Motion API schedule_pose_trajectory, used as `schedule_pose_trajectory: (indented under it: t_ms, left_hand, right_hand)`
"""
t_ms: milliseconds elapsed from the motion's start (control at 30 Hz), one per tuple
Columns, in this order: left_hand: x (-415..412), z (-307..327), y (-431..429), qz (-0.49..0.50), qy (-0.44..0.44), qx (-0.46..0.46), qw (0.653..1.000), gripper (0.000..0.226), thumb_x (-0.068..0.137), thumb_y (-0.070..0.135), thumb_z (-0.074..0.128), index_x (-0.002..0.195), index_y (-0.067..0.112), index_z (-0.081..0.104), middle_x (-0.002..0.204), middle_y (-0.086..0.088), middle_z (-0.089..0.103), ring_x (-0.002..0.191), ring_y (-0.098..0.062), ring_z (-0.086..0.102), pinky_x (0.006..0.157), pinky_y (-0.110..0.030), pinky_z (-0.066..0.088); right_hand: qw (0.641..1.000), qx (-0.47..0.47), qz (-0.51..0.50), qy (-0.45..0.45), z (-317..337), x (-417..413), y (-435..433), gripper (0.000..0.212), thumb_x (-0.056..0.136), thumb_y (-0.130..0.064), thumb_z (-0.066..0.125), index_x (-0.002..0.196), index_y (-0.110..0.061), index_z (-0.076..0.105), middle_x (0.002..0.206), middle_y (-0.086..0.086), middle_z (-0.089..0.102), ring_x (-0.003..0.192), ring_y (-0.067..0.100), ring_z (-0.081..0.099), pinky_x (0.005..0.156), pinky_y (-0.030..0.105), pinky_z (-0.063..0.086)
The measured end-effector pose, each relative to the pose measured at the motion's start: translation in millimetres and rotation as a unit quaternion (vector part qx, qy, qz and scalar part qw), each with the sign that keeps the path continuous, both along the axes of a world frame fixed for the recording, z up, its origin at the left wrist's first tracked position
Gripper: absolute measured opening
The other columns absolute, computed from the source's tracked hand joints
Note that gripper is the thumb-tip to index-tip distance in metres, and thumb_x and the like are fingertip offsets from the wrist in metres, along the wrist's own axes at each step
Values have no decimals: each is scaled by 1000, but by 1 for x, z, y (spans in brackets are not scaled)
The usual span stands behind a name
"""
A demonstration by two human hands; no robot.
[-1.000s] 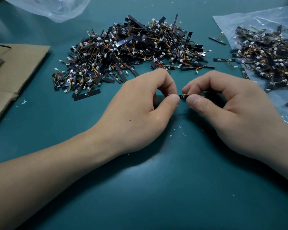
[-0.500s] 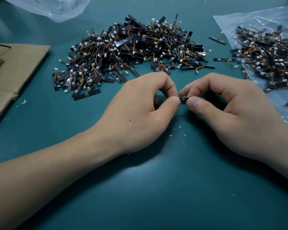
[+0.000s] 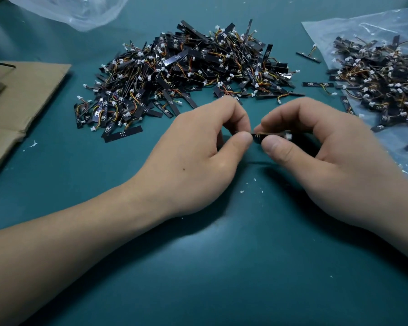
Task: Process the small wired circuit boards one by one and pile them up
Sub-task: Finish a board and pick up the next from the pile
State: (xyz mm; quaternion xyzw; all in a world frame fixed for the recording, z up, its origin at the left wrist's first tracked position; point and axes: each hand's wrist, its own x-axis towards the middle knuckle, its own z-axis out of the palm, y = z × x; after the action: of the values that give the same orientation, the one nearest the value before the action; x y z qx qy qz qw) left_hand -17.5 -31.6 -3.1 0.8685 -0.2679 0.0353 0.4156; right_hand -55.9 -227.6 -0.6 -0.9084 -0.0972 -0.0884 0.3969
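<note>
— Near the middle of the counter (image 3: 222,267), what have the hands got?
— One small board (image 3: 257,137), held just above the surface. The left hand (image 3: 193,156) pinches one end between thumb and forefinger. The right hand (image 3: 320,156) pinches the other end the same way, with its remaining fingers curled in. A white connector (image 3: 288,136) peeks out beside the right thumb.
— So which step is this?
— Mid-processing, I judge. The two grips look set to bend, snap or strip something, though what exactly is too small to tell. White flecks (image 3: 242,191) lie on the counter below the hands, perhaps waste from that work.
— How much is done?
— Hard to call. A large heap (image 3: 186,74) of boards lies on bare counter toward the far edge, and a second heap (image 3: 382,83) sits on a plastic sheet (image 3: 363,29) at the far right corner. I take the heap on the sheet for the supply and the other for the finished pile, but nothing proves it. A few loose boards (image 3: 317,84) lie between the two.
— And what's left?
— If I'm right, a good share is done, yet many boards wait on the sheet, so the job is nowhere near its end. The board in hand is not yet on any pile
</note>
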Motion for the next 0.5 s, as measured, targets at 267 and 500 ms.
schedule_pose_trajectory:
  t_ms: [267, 500]
  left_hand:
    - [1, -1, 0, 7, -13, 11, 1000, 9, 95, 22, 69, 90, 26, 62, 78, 23, 61, 77, -6, 61, 63, -11, 39]
    - [2, -1, 0, 5, -18, -4, 1000, 8, 95, 21, 69, 90, 25, 63, 78, 22, 62, 77, -9, 62, 66, -16, 43]
  right_hand:
    - [1000, 18, -12, 9, 0, 1, -1, 14, 88, -49, 64, 89, -35, 65, 93, -4, 75, 82, 28, 68, 78, 42, 48]
    - [1000, -10, -20, 15, -2, 1, 1, 22, 84, -53, 65, 92, -33, 68, 90, -9, 75, 78, 20, 68, 78, 37, 50]
